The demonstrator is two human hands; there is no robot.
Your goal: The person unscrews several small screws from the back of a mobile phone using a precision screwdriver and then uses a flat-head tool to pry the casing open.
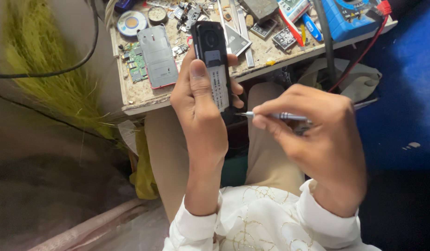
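Head view: the left hand (198,109) wraps a small black plastic keypad phone with its back cover off (214,60), thumb pressed on its pale label, holding it upright over the lap. The right hand (317,139) pinches a slim silver metal screwdriver (275,115), tip touching the phone's lower edge. The phone looks light, rigid and somewhat fragile, best gripped by its side edges. Beyond the hands stands a dusty, cluttered worktable (140,95) with 1 green circuit board (135,62), a grey phone back panel (158,56) and a blue multimeter (347,18); floor dim.
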